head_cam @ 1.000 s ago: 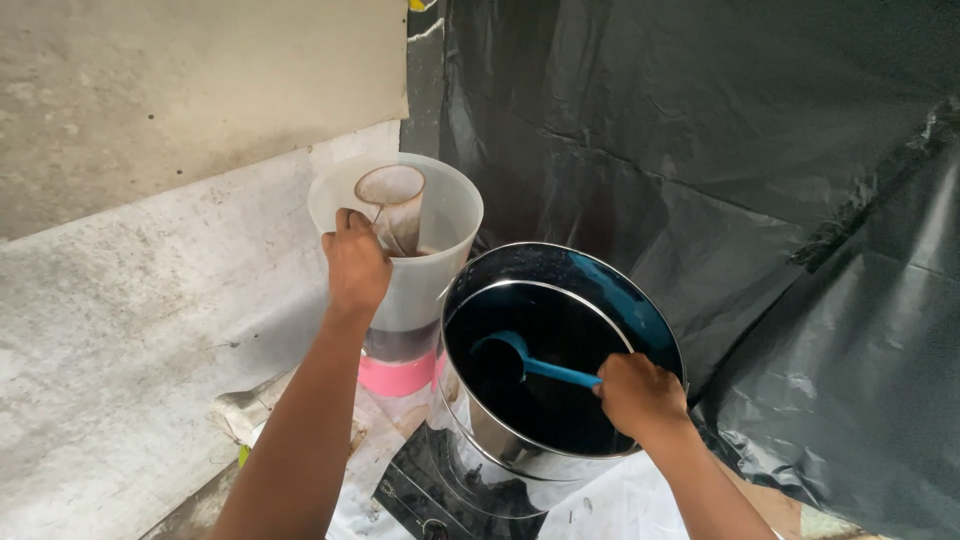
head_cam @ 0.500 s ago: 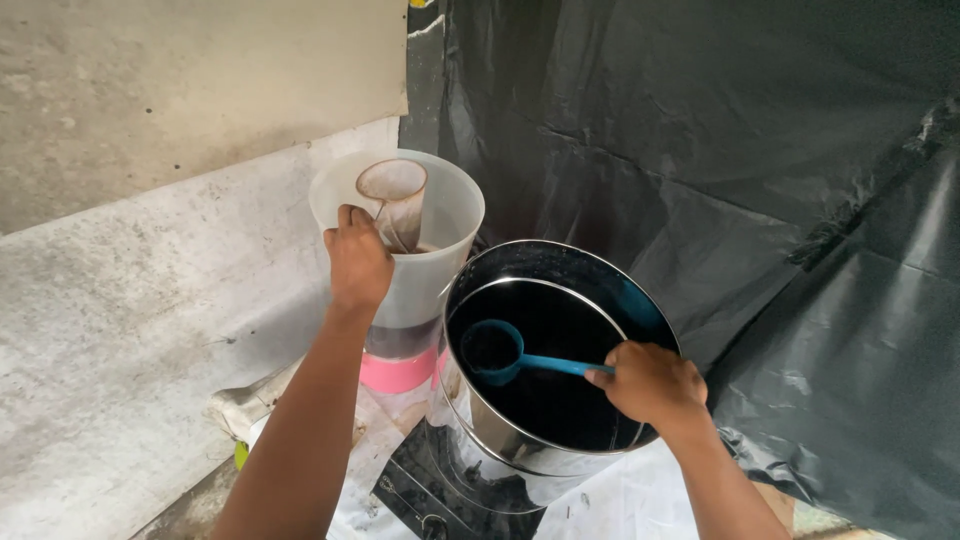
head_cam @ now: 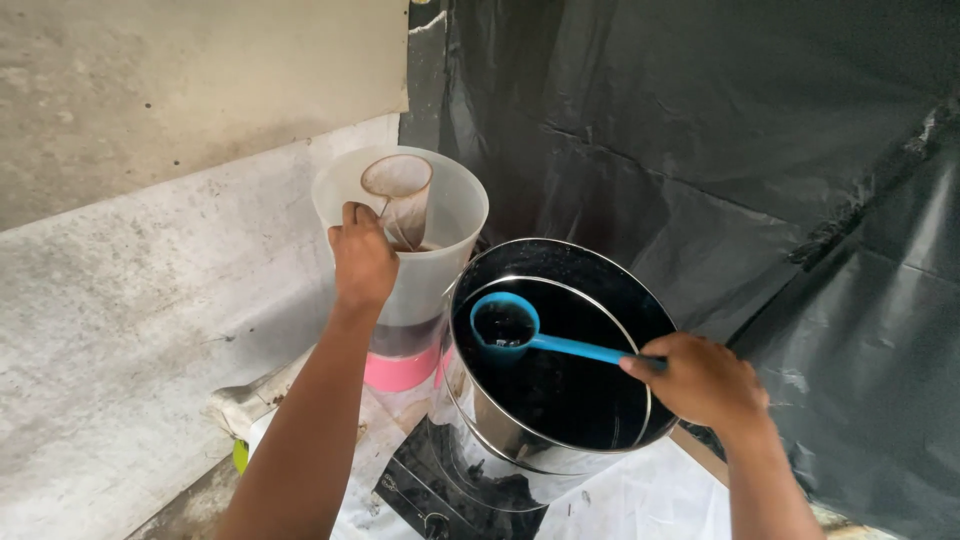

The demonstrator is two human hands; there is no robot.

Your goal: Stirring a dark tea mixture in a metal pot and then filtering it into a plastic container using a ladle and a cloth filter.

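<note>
the left hand [head_cam: 362,262] holds a cloth strainer [head_cam: 397,195] inside a tall clear plastic jug [head_cam: 452,215]. the right hand [head_cam: 700,380] holds a blue ladle [head_cam: 507,324] full of dark liquid over a shiny metal pot [head_cam: 560,350]. black plastic sheet [head_cam: 720,130] hangs behind.

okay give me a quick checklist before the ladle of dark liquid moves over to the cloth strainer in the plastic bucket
1. Right hand grips the blue ladle by the end of its handle: ok.
2. Ladle bowl is level and holds dark liquid, above the steel pot: ok.
3. Left hand holds the cloth strainer at its rim, mouth open and facing up: ok.
4. Strainer hangs inside the translucent bucket, not over its edge: ok.
5. Bucket stands right beside the pot, so the path looks short: ok.
6. How much room is left in the bucket for more liquid: cannot tell.
</note>
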